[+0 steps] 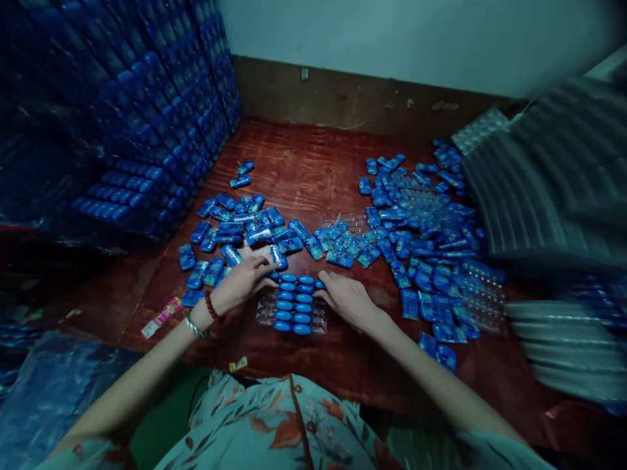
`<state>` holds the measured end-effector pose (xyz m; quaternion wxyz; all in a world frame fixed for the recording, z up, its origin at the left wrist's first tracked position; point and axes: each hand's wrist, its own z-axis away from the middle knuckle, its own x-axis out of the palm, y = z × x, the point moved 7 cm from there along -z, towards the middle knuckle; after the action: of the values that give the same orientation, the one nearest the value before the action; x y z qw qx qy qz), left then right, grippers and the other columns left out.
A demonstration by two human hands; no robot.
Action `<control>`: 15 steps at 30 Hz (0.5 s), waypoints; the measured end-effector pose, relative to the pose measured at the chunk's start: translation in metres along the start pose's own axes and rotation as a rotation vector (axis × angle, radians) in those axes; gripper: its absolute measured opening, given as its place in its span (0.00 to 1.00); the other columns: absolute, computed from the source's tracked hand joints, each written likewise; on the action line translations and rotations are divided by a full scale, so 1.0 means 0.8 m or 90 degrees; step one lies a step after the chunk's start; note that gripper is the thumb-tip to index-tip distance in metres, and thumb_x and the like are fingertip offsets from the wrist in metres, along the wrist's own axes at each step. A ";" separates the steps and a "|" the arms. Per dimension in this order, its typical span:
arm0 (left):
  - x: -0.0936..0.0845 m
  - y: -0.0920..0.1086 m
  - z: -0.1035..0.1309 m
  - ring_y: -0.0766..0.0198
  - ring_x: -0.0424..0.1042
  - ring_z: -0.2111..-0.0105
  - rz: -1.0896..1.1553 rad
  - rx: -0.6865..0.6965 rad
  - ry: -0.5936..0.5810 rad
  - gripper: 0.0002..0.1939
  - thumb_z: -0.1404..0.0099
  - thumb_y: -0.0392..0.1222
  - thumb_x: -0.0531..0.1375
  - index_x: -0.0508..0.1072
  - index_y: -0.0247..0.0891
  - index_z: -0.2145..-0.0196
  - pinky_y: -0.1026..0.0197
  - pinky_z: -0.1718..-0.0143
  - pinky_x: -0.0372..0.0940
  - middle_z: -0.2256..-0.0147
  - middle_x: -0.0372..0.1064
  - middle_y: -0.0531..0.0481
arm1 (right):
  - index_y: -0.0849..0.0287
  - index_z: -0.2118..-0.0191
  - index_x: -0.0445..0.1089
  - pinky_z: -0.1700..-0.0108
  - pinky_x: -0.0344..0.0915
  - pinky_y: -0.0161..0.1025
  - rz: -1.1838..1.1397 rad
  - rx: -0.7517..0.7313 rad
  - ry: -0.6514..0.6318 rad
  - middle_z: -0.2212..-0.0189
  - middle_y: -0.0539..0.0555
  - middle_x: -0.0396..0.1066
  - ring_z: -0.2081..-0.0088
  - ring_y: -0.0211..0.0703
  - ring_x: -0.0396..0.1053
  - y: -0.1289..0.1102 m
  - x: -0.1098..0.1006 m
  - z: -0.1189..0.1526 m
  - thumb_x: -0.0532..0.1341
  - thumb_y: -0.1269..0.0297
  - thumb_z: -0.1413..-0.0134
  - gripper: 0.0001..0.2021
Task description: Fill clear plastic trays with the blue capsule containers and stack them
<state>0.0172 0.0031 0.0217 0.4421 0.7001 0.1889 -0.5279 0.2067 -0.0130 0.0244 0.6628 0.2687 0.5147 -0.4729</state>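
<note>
A clear plastic tray (321, 320) lies on the table in front of me, with two columns of shiny blue oval packs (302, 318) in its middle. My left hand (247, 281) is at the tray's far left corner, thumb and fingers closed on a small blue pack (274, 277). At the far right corner, my right hand (345, 297) pinches another blue pack (320, 284), mostly covered by the fingers. The tray's outer slots on both sides show bare clear plastic. Just beyond my left fingertips lies a loose blue pack (279, 257).
Loose blue packs (257, 235) lie behind my left hand; a bigger heap (431, 248) spreads at right. Filled trays (161, 124) form a tall stack at left. Nested clear trays (539, 176) stand at right. A pink wrapper (160, 318) lies near my left forearm.
</note>
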 end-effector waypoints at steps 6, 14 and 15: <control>-0.003 -0.034 -0.041 0.60 0.68 0.55 0.136 0.062 0.015 0.14 0.33 0.38 0.51 0.71 0.40 0.52 0.58 0.53 0.63 0.53 0.68 0.44 | 0.58 0.47 0.62 0.56 0.61 0.41 -0.068 0.101 0.185 0.51 0.60 0.64 0.53 0.46 0.63 0.073 0.007 -0.003 0.48 0.63 0.37 0.15; 0.018 -0.026 -0.065 0.64 0.63 0.54 -0.114 0.046 -0.033 0.15 0.31 0.36 0.47 0.70 0.30 0.55 0.58 0.48 0.57 0.56 0.64 0.48 | 0.63 0.47 0.60 0.56 0.62 0.41 -0.094 0.113 0.254 0.56 0.62 0.66 0.54 0.47 0.63 0.070 0.027 -0.029 0.48 0.64 0.37 0.17; 0.011 -0.028 -0.054 0.62 0.61 0.51 -0.118 0.026 -0.011 0.16 0.30 0.37 0.44 0.69 0.29 0.55 0.56 0.47 0.55 0.55 0.63 0.47 | 0.63 0.47 0.60 0.55 0.63 0.41 -0.173 0.122 0.285 0.56 0.62 0.66 0.55 0.46 0.64 0.073 0.028 -0.017 0.47 0.63 0.37 0.16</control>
<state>0.0290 0.0490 0.0069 0.3785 0.6838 0.2387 -0.5763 0.2543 0.0146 -0.0086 0.4347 0.3564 0.6326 -0.5328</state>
